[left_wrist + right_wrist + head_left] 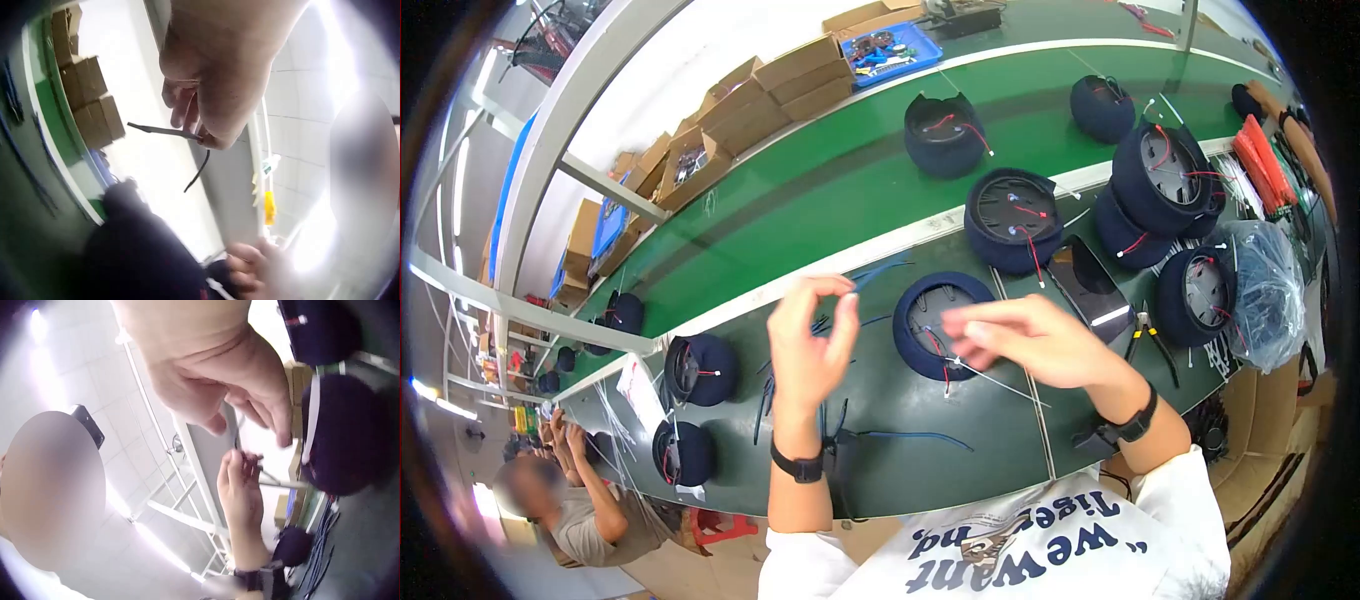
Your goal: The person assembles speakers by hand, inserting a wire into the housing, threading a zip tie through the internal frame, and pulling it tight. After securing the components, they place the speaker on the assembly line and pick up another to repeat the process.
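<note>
My left hand (812, 345) (219, 81) is raised over loose dark blue strips (910, 436) and pinches one thin dark strip (162, 130) between thumb and finger. To its right, my right hand (1040, 342) (219, 375) hovers above the edge of a round navy padded piece (908, 345), fingers extended and apart, holding nothing that shows. That piece lies hollow side up, with red and white wires and a thin white tie (1005, 385) at its lower rim. In the right wrist view the left hand (242, 503) is close below the right fingertips.
Several more navy pieces (1012, 222) stand at the right and on the green strip (820, 200). Pliers (1152, 345), a dark tray (1088, 285) and a plastic bag (1268, 295) lie right. Cardboard boxes (800, 75) line the back. Another person (615, 510) works at the left.
</note>
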Demonstrator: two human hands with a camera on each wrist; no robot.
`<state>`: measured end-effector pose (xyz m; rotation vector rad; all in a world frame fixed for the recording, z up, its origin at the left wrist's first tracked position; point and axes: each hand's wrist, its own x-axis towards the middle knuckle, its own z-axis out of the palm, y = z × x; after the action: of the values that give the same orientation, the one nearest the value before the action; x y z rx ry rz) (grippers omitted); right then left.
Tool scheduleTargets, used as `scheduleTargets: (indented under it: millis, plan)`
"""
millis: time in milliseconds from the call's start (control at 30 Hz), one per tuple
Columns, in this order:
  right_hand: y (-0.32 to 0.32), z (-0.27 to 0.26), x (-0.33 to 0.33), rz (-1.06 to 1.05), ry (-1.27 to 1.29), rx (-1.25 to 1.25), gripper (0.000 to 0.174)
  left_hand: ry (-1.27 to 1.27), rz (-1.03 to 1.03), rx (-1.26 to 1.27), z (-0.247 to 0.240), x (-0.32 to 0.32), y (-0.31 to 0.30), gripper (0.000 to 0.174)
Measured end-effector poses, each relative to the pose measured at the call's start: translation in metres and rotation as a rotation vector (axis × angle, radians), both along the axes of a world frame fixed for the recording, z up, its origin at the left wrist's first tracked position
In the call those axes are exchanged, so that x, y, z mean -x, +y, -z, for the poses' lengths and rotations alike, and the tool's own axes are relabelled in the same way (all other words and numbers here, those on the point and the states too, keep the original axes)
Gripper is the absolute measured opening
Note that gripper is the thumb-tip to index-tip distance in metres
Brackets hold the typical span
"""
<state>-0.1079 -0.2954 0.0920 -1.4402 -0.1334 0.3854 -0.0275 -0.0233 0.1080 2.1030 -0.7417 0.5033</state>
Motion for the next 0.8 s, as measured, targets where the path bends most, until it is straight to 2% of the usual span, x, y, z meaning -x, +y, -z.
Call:
scheduleTargets:
  millis: [33,67,100,133,200,233,367,467,500,600,633,700,800]
  plan:
    - [0.022,0.001,-0.002,0.098,-0.054,-0.153,0.038,0.092,0.063,0.007,-0.002,0.009,-0.011,0.005]
    - [0.038,0.004,-0.005,0.194,-0.109,-0.306,0.040,0.073,0.139,0.019,-0.003,0.017,-0.027,0.005]
    - [0.040,0.007,-0.010,0.183,-0.170,-0.376,0.042,0.197,0.198,0.043,-0.005,0.024,-0.041,0.006]
    - [0.042,0.016,-0.014,0.272,-0.272,-0.380,0.041,0.320,0.256,0.068,-0.005,0.029,-0.050,0.006]
    - [0.038,0.019,-0.013,0.314,-0.242,-0.762,0.036,0.474,0.348,0.139,0.009,0.030,-0.057,0.011]
    - [0.035,0.014,-0.012,0.371,-0.257,-0.769,0.034,0.636,0.373,0.238,0.006,0.034,-0.058,0.011]
    - [0.012,0.007,-0.008,0.514,-0.292,-0.796,0.036,0.728,0.418,0.197,0.004,0.026,-0.055,0.012]
    - [0.002,-0.003,-0.002,0.612,-0.239,-0.680,0.039,0.600,0.541,0.233,0.015,0.020,-0.058,0.018]
    - [-0.003,-0.001,0.001,0.568,-0.263,-0.703,0.032,0.566,0.541,0.165,0.015,0.018,-0.056,0.021]
    - [-0.008,0.006,0.009,0.558,-0.435,-0.045,0.021,0.600,0.401,0.326,0.021,0.024,-0.061,0.016]
    - [-0.002,0.010,0.008,0.563,-0.520,-0.049,0.015,0.570,0.407,0.295,0.024,0.023,-0.059,0.014]
    - [0.009,0.022,0.006,0.534,-0.535,-0.091,0.013,0.515,0.428,0.232,0.030,0.020,-0.057,0.013]
    - [0.027,0.035,0.006,0.578,-0.558,-0.187,0.014,0.455,0.413,0.295,0.029,0.026,-0.063,0.014]
